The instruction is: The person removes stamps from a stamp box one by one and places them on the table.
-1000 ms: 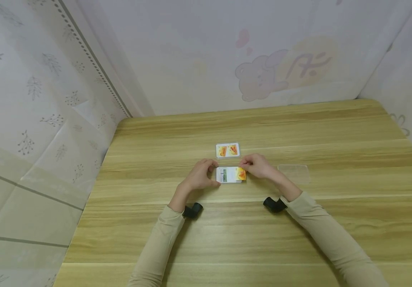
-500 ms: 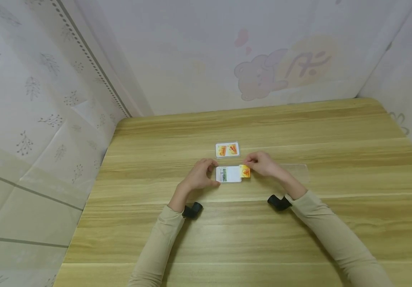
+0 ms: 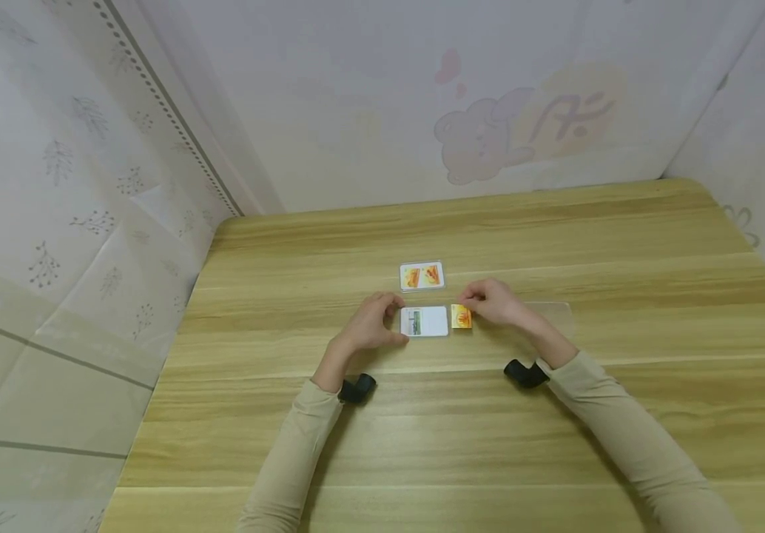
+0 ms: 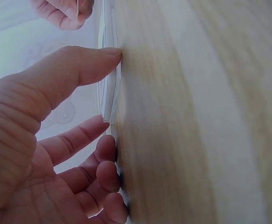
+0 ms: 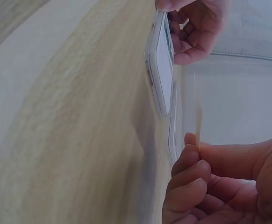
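In the head view, my left hand (image 3: 373, 323) grips the left end of a shallow white rectangular case (image 3: 436, 321), thumb on the near edge and a finger on the far edge. A small picture card (image 3: 416, 322) with a green landscape lies in the case's left half; its right half is plain white. My right hand (image 3: 497, 302) pinches a small yellow-orange printed card (image 3: 461, 317) by its upper right corner, just right of the case and apart from it. The right wrist view shows this card (image 5: 198, 122) edge-on between thumb and forefinger.
Behind the gripped case lies a second flat case (image 3: 422, 276) with two orange pictures. A clear plastic cover (image 3: 553, 314) lies right, partly behind the right wrist. All rest on a wooden table (image 3: 436, 437), with a patterned curtain (image 3: 329, 111) behind it.
My right hand has drawn the yellow card rightwards off the case's right end, so a gap now shows between them. The left hand keeps its grip on the case.
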`<action>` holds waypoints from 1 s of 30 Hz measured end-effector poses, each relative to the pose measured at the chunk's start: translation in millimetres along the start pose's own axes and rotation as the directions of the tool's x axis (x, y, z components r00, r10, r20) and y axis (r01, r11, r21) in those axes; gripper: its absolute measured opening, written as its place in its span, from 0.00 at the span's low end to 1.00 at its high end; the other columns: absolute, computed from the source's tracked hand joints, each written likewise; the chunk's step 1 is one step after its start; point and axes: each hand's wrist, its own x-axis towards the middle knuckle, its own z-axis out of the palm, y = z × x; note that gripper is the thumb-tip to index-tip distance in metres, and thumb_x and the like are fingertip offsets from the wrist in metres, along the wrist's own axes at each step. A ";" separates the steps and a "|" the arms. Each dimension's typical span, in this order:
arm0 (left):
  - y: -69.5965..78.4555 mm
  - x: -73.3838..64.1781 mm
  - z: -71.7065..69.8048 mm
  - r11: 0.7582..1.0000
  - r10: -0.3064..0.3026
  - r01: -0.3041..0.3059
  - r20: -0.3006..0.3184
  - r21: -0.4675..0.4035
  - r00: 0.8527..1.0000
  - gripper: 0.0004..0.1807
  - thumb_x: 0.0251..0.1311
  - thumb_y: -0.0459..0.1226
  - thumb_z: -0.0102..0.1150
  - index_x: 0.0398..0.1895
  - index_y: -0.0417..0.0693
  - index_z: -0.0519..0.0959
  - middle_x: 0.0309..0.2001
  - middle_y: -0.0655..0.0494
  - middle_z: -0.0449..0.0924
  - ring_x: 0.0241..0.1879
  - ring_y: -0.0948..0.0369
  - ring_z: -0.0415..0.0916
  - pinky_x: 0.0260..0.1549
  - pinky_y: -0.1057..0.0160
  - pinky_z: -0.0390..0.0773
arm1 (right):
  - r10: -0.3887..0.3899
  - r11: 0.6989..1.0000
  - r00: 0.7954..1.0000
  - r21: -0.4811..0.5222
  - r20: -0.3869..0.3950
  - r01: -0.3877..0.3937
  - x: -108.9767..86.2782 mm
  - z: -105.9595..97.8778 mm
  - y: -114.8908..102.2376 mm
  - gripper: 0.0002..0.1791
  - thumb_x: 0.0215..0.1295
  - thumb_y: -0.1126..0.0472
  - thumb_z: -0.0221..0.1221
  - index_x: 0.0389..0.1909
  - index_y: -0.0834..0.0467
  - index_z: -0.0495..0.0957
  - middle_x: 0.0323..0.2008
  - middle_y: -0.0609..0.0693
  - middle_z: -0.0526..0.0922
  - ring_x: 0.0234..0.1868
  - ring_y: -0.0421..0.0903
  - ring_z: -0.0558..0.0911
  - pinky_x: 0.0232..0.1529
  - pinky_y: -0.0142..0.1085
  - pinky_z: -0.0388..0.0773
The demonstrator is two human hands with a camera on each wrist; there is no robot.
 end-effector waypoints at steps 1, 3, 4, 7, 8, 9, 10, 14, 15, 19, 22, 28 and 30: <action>0.1 0.0 -0.1 1.000 0.001 -0.001 0.000 -0.001 1.000 0.29 0.40 0.34 0.74 0.49 0.37 0.74 0.40 0.48 0.72 0.43 0.54 0.67 0.45 0.58 0.69 | 0.001 1.000 1.000 0.001 0.001 -0.001 -0.4 -0.5 0.6 0.08 0.64 0.69 0.53 0.35 0.69 0.79 0.29 0.55 0.80 0.29 0.44 0.71 0.32 0.34 0.68; 0.1 0.3 0.0 1.000 0.002 -0.002 0.000 -0.001 1.000 0.29 0.40 0.34 0.74 0.49 0.37 0.74 0.40 0.48 0.72 0.43 0.54 0.67 0.45 0.58 0.69 | 0.006 1.000 1.000 0.009 0.002 -0.006 -1.1 -1.2 1.7 0.08 0.65 0.69 0.53 0.35 0.69 0.79 0.30 0.55 0.80 0.29 0.44 0.71 0.33 0.34 0.68; 0.1 0.3 0.0 1.000 0.002 -0.002 -0.002 -0.001 1.000 0.30 0.40 0.34 0.74 0.49 0.37 0.74 0.40 0.48 0.72 0.43 0.54 0.67 0.45 0.58 0.69 | 0.010 1.000 1.000 0.012 0.001 -0.010 -1.3 -1.4 2.4 0.08 0.65 0.69 0.53 0.35 0.69 0.79 0.29 0.55 0.80 0.30 0.45 0.71 0.33 0.34 0.68; 0.0 0.6 0.3 1.000 0.005 -0.005 -0.006 -0.002 1.000 0.30 0.40 0.34 0.74 0.49 0.37 0.74 0.40 0.48 0.72 0.42 0.54 0.67 0.45 0.58 0.69 | 0.017 1.000 1.000 0.023 -0.006 -0.017 -2.3 -1.8 3.9 0.08 0.65 0.68 0.53 0.35 0.69 0.79 0.29 0.54 0.79 0.30 0.44 0.71 0.34 0.34 0.68; 0.0 0.8 0.4 1.000 0.006 -0.006 -0.007 -0.003 1.000 0.30 0.40 0.34 0.74 0.49 0.37 0.74 0.40 0.48 0.72 0.42 0.54 0.67 0.45 0.58 0.69 | 0.018 0.999 1.000 0.029 -0.009 -0.018 -2.9 -2.4 4.3 0.08 0.65 0.68 0.53 0.34 0.68 0.79 0.28 0.54 0.79 0.30 0.44 0.71 0.34 0.34 0.68; 0.0 0.9 0.4 1.000 0.006 -0.006 -0.007 -0.003 1.000 0.30 0.40 0.34 0.74 0.49 0.37 0.74 0.40 0.48 0.72 0.42 0.54 0.67 0.45 0.58 0.69 | 0.016 0.999 1.000 0.028 -0.011 -0.016 -3.4 -2.8 4.8 0.08 0.65 0.68 0.53 0.34 0.68 0.79 0.28 0.53 0.79 0.30 0.44 0.71 0.33 0.34 0.68; -0.1 0.9 0.5 1.000 0.004 -0.004 -0.007 -0.005 1.000 0.30 0.40 0.34 0.74 0.49 0.37 0.74 0.40 0.48 0.72 0.43 0.54 0.67 0.45 0.58 0.69 | 0.015 0.999 1.000 0.032 -0.012 -0.015 -3.8 -3.5 5.3 0.08 0.65 0.68 0.53 0.34 0.68 0.79 0.28 0.53 0.79 0.30 0.44 0.71 0.33 0.34 0.68; 0.2 0.6 0.3 1.000 -0.001 0.001 -0.006 -0.009 1.000 0.30 0.40 0.34 0.74 0.49 0.37 0.74 0.40 0.49 0.72 0.43 0.54 0.67 0.45 0.58 0.69 | 0.032 0.998 0.999 0.050 -0.010 -0.031 -6.0 -6.6 7.8 0.08 0.65 0.69 0.53 0.34 0.69 0.78 0.28 0.53 0.78 0.30 0.44 0.71 0.34 0.34 0.68; 0.3 0.4 0.2 1.000 -0.002 0.002 -0.005 -0.008 1.000 0.30 0.40 0.34 0.74 0.50 0.37 0.74 0.40 0.48 0.72 0.43 0.54 0.67 0.46 0.57 0.69 | 0.036 0.998 0.999 0.050 -0.007 -0.036 -6.3 -7.4 8.7 0.08 0.65 0.69 0.52 0.35 0.69 0.78 0.29 0.54 0.78 0.30 0.43 0.71 0.34 0.35 0.68; 0.1 0.2 0.6 1.000 0.001 -0.001 -0.005 -0.005 1.000 0.30 0.40 0.34 0.74 0.50 0.37 0.74 0.40 0.48 0.72 0.43 0.54 0.67 0.46 0.57 0.69 | 0.046 0.998 0.999 0.039 -0.007 -0.045 -8.5 -11.1 11.9 0.08 0.66 0.69 0.52 0.36 0.69 0.78 0.29 0.54 0.79 0.31 0.44 0.70 0.34 0.35 0.68; -0.3 0.4 1.0 1.000 0.004 -0.004 -0.007 -0.004 1.000 0.30 0.40 0.34 0.74 0.50 0.37 0.74 0.40 0.48 0.72 0.43 0.54 0.67 0.46 0.57 0.69 | 0.049 0.998 0.999 0.030 -0.013 -0.048 -10.2 -14.0 14.8 0.09 0.66 0.68 0.52 0.37 0.69 0.79 0.32 0.55 0.80 0.32 0.45 0.71 0.35 0.35 0.69; -0.2 -0.1 0.8 1.000 0.001 -0.001 -0.005 -0.005 1.000 0.30 0.40 0.34 0.74 0.50 0.37 0.74 0.40 0.48 0.72 0.44 0.53 0.67 0.46 0.57 0.69 | 0.054 0.998 0.999 0.037 -0.007 -0.054 -13.6 -19.9 20.4 0.10 0.67 0.68 0.51 0.40 0.69 0.78 0.35 0.57 0.80 0.34 0.46 0.73 0.37 0.36 0.71; 0.1 -0.3 0.7 1.000 0.000 0.000 -0.005 -0.005 1.000 0.31 0.40 0.34 0.74 0.50 0.37 0.74 0.40 0.48 0.72 0.44 0.53 0.66 0.46 0.57 0.69 | 0.052 0.998 0.999 0.039 -0.008 -0.051 -14.3 -21.4 22.5 0.10 0.67 0.68 0.51 0.40 0.70 0.78 0.34 0.58 0.80 0.33 0.46 0.73 0.36 0.36 0.71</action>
